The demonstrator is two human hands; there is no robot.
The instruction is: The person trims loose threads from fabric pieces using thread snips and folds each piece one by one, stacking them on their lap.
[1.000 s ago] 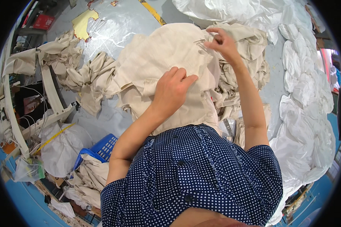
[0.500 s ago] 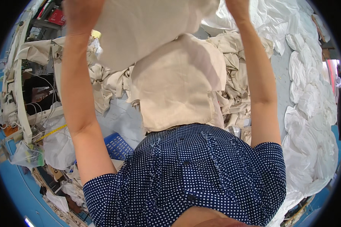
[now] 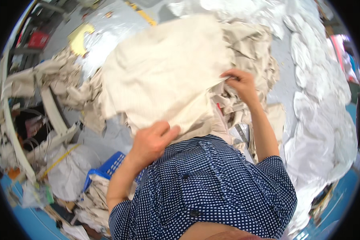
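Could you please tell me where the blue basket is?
The blue basket is at the lower left of the head view, between the white bundle and the left forearm.

2 bare forearms (image 3: 264,130) reach forward, left fingers (image 3: 161,127) blurred and curled, right fingers (image 3: 232,73) pinched.

Matt cloth panel (image 3: 164,64), smooth w/ creases; basket (image 3: 93,173) prob. plastic

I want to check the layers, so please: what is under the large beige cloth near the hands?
Under the large beige cloth, a beige layer and a pale pinkish layer show near the shirt. Anything further beneath is covered.
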